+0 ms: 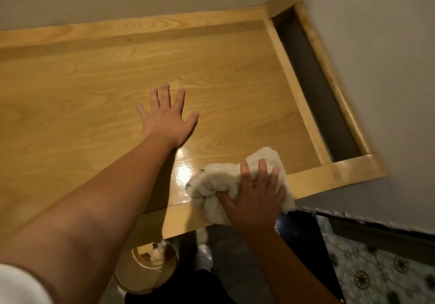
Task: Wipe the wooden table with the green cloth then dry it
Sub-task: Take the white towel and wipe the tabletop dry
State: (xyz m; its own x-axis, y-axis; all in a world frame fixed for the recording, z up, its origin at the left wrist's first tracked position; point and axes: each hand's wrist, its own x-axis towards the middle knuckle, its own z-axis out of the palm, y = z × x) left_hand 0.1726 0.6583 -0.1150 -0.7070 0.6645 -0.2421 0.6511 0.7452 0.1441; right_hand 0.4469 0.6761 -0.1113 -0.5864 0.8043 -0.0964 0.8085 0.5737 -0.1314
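The wooden table fills the upper left of the head view, with a raised wooden rim on its far and right sides. My left hand lies flat on the tabletop, fingers spread, holding nothing. My right hand presses down on a crumpled cream-white cloth at the table's near edge, fingers partly curled into it. A glossy wet-looking patch shines just left of the cloth. No green cloth is in view.
A dark gap runs between the table's right rim and the grey wall. Below the near edge stand a round tan bucket on the floor and my white shoe. Patterned floor tiles show at lower right.
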